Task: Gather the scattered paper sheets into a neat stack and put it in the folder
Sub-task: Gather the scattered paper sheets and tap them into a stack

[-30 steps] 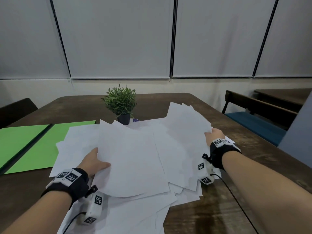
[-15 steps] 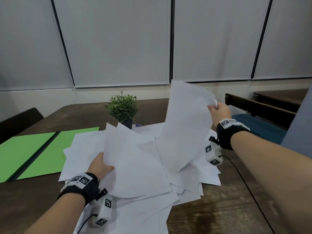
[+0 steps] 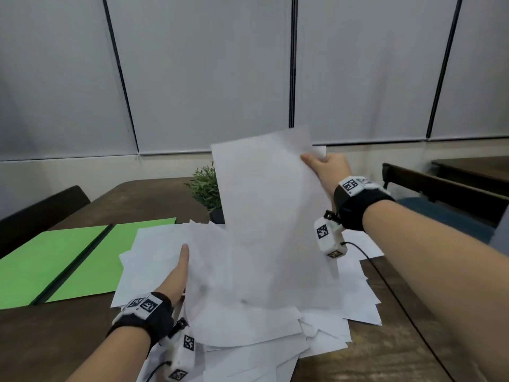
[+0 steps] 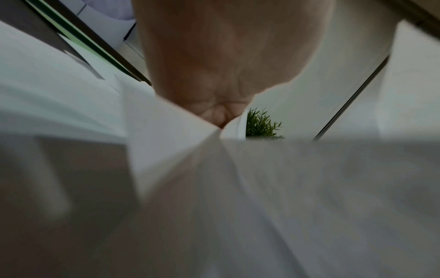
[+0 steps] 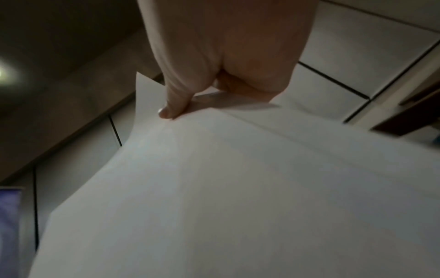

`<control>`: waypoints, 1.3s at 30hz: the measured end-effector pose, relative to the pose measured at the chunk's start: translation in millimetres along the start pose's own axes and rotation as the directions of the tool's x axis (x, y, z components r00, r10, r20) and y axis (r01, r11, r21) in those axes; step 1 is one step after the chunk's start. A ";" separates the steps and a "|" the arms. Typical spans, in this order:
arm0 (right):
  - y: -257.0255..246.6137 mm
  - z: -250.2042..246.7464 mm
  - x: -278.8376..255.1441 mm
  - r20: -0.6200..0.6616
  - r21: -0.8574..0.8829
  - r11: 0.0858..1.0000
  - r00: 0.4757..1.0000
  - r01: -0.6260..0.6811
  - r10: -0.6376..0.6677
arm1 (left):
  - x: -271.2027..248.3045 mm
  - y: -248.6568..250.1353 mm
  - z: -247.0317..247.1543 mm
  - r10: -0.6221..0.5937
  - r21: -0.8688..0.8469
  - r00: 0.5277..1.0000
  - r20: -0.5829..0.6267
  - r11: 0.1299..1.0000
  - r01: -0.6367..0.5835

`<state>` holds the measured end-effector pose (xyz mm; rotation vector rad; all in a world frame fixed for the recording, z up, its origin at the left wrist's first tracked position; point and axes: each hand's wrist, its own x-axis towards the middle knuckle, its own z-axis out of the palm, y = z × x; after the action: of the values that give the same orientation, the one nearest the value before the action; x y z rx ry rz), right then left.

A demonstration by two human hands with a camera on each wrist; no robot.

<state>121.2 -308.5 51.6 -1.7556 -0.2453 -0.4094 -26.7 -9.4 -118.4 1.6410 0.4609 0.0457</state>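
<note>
I am early in the gathering — most of the paper sheets (image 3: 248,326) lie fanned and crooked on the wooden table (image 3: 399,354), nothing squared yet. My right hand (image 3: 326,168) pinches the top corner of a lifted sheet (image 3: 270,216), thumb over its face, and it hangs nearly upright. My left hand (image 3: 179,271) grips the near-left edge of another sheet; its fingers are hidden underneath. The green folder (image 3: 68,263) lies open to the left — the pile overlaps its right flap. The potted plant (image 3: 205,188) stands just behind, so I judge sweeping toward myself the safer way.
</note>
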 end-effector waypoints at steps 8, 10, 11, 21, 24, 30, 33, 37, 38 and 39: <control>81.1 80.8 -1.5 0.095 -0.291 0.931 0.962 -0.221 0.257 | 13.8 -1.2 -8.2 -0.073 0.105 0.996 0.059 0.992 0.066; 94.3 94.1 -7.3 0.109 -0.337 0.907 0.947 -0.252 0.303 | 20.8 -2.4 -8.8 -0.064 0.109 0.995 0.082 0.993 0.055; 101.4 99.4 -8.6 0.111 -0.365 0.895 0.943 -0.256 0.315 | 23.1 -3.1 -9.9 -0.056 0.117 0.994 0.094 0.992 0.044; 134.7 93.0 -27.3 0.292 -0.717 0.625 0.680 -0.310 0.673 | 37.1 -11.7 -18.6 -0.049 0.310 0.989 0.140 0.951 0.003; 160.9 88.0 -23.3 0.288 -0.752 0.600 0.683 -0.273 0.671 | 40.5 -12.2 -18.3 -0.069 0.352 0.986 0.154 0.936 0.010; 151.6 87.6 -31.3 0.229 -0.628 0.726 0.825 -0.280 0.517 | 35.7 -8.3 -13.8 -0.081 0.388 0.976 0.203 0.922 -0.004; 156.8 93.1 -27.7 0.261 -0.585 0.779 0.856 -0.227 0.446 | 34.5 -9.1 -14.6 -0.085 0.370 0.981 0.177 0.929 0.013; 154.5 100.7 -39.2 0.368 -0.564 0.801 0.806 -0.203 0.464 | 40.5 -13.0 -13.5 -0.091 0.392 0.983 0.158 0.920 0.022; 152.8 96.9 -40.4 0.353 -0.559 0.800 0.811 -0.218 0.467 | 44.1 -15.2 -14.0 -0.091 0.416 0.987 0.133 0.909 0.028; 151.3 89.3 -39.7 0.326 -0.579 0.783 0.817 -0.225 0.476 | 45.6 -15.8 -13.6 -0.090 0.446 0.989 0.117 0.895 0.028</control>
<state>154.9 -253.2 -116.5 -2.3717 -0.1226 0.2702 6.9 18.9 -142.7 2.0626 0.4368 -0.2326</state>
